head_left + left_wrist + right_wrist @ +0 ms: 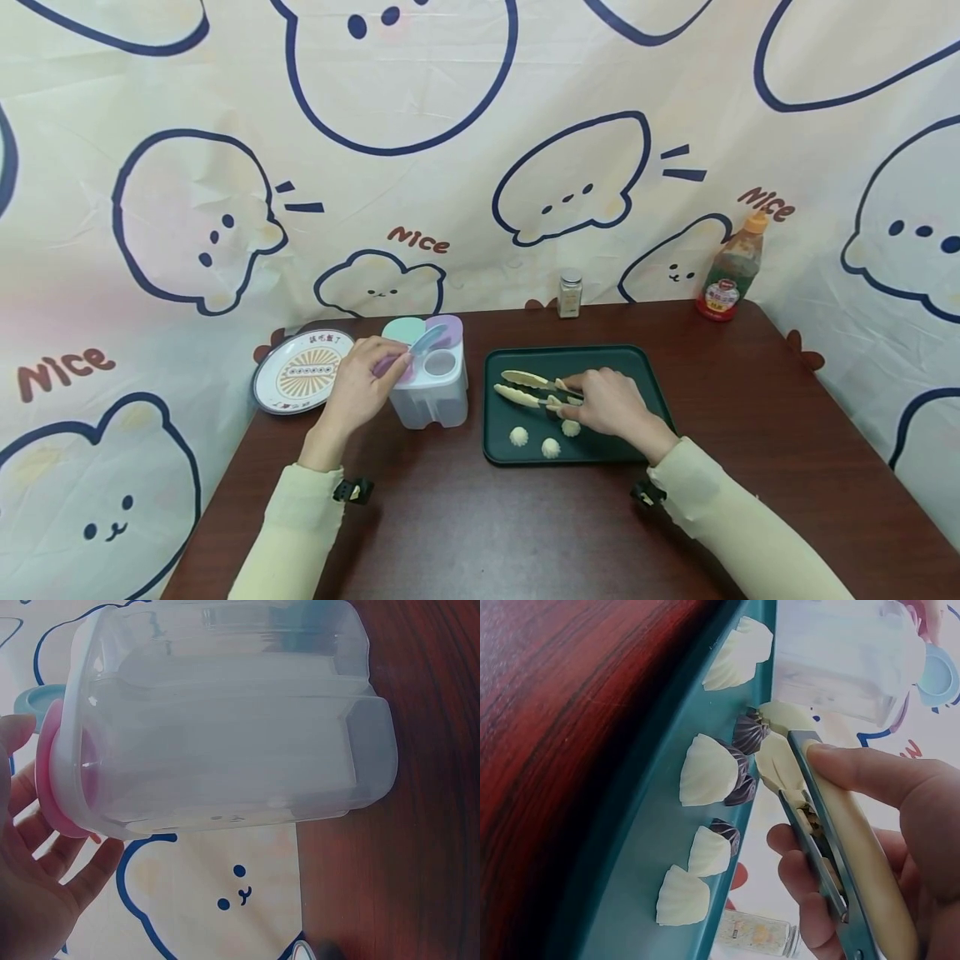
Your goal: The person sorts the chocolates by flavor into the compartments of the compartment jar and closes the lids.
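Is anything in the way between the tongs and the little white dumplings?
Nothing visible. The right hand grips the tongs over the green tray, and the dumplings lie just below the tips on bare tray, with only open space between them.

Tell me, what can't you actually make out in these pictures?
- Head view: whether the seasoning box holds anything; its frosted walls hide it.
- Head view: the labels on the sauce bottle and the spice jar are too small.
- Right wrist view: the tongs are cut off by the bottom edge, partly hidden under the right hand.
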{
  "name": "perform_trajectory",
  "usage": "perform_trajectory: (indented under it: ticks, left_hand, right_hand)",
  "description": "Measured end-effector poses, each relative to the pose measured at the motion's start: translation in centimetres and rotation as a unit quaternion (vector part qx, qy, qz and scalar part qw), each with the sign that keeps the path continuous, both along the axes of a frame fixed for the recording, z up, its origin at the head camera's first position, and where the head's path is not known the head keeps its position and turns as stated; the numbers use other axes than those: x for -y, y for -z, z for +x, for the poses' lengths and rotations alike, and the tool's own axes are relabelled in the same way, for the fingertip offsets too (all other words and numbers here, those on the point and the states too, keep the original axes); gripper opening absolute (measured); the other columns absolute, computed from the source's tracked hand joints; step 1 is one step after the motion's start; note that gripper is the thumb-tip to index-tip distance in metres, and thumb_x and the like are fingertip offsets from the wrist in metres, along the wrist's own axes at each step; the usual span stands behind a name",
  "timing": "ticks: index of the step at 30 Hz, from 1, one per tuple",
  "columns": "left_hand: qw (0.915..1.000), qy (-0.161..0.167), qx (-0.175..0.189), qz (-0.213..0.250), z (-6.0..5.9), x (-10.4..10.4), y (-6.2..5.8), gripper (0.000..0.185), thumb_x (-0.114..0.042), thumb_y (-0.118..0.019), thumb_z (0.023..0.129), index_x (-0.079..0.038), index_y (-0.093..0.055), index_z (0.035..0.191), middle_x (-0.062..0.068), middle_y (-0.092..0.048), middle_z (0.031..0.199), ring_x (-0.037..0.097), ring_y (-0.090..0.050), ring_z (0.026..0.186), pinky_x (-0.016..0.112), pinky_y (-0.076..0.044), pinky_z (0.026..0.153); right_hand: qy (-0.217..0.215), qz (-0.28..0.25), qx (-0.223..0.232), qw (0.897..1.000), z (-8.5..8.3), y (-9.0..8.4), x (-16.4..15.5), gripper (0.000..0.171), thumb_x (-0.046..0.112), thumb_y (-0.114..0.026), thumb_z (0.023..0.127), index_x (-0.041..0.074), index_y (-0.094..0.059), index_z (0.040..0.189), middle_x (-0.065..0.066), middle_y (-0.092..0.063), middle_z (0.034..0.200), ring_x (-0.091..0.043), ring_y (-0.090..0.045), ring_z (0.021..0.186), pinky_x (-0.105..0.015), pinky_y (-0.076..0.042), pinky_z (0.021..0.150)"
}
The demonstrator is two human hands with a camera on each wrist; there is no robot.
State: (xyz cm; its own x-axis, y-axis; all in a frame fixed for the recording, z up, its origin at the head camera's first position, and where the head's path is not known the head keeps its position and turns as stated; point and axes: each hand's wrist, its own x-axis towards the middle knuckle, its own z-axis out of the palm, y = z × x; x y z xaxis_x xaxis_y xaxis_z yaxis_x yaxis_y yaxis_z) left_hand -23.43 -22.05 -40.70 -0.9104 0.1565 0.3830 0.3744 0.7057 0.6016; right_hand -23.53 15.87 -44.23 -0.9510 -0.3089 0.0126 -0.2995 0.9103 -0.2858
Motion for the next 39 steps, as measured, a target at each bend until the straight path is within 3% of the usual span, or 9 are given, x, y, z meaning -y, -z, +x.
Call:
perform_trajectory:
  ticks: [21, 27, 32, 39]
  left_hand:
    - [1.0, 0.001, -0.006, 0.0, 0.0, 0.0, 0.0, 0.032, -0.04, -0.062, 0.097, -0.013, -0.074, 0.111, 0.005, -0.069, 0.112, 0.022, -0.054, 0.111, 0.047, -0.044, 0.096]
    - [1.0, 0.0, -0.004, 0.0, 0.0, 0.0, 0.0, 0.033, -0.041, -0.063, 0.097, -0.014, -0.074, 0.11, 0.004, -0.069, 0.112, 0.022, -0.054, 0.111, 0.047, -0.044, 0.096]
    - [1.0, -0.002, 0.0, -0.001, -0.1, 0.0, 0.1, 0.033, -0.042, -0.062, 0.097, -0.014, -0.074, 0.111, 0.003, -0.069, 0.112, 0.021, -0.054, 0.112, 0.047, -0.043, 0.096]
    - [1.0, -0.002, 0.004, 0.0, -0.1, 0.0, 0.1, 0.035, -0.043, -0.062, 0.097, -0.014, -0.073, 0.111, 0.003, -0.069, 0.113, 0.022, -0.053, 0.112, 0.048, -0.043, 0.097]
  right_hand:
    - [0.003, 0.007, 0.013, 1.0, 0.0, -0.1, -0.1, 0.052, 0.045, -0.077, 0.083, 0.015, -0.071, 0.126, -0.011, -0.075, 0.109, -0.016, -0.05, 0.06, -0.029, -0.033, 0.045]
    - [0.009, -0.013, 0.015, 1.0, 0.2, -0.1, -0.6, 0.051, 0.045, -0.077, 0.083, 0.015, -0.071, 0.125, -0.006, -0.073, 0.089, -0.015, -0.048, 0.057, -0.028, -0.032, 0.044]
    - [0.016, -0.041, 0.019, 0.999, 0.3, -0.4, -1.4, 0.051, 0.044, -0.077, 0.083, 0.016, -0.071, 0.125, 0.001, -0.057, 0.065, -0.016, -0.045, 0.055, -0.028, -0.031, 0.046]
    - [0.02, -0.087, 0.035, 0.995, 0.5, -0.9, -2.3, 0.052, 0.042, -0.077, 0.084, 0.016, -0.069, 0.128, 0.001, -0.063, 0.07, -0.016, -0.046, 0.056, -0.03, -0.033, 0.05]
